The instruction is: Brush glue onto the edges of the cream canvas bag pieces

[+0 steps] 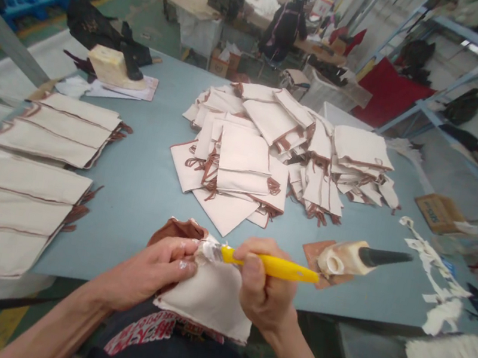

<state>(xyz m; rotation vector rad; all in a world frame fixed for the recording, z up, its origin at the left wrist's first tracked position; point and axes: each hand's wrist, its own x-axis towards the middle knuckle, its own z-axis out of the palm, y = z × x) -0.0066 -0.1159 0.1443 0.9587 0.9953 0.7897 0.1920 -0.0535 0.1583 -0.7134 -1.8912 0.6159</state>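
Note:
A cream fabric piece with brown edging [211,296] lies at the table's near edge, partly over my lap, its brown inner side folded up at the back. My left hand [161,266] pinches its upper left edge, with white smears on the fingers. In my right hand [266,280] is a yellow-handled brush [288,269], held level, its white-coated bristles touching the fabric beside my left fingertips. To the right, a pale bottle with a dark nozzle [346,259] lies tilted on a brown scrap.
A heap of cream pieces [247,156] covers the table's middle. Stacks of similar pieces [13,198] lie left. A yellowish block [111,67] sits far left, white scraps [428,269] at right. A person [285,29] sits beyond the table.

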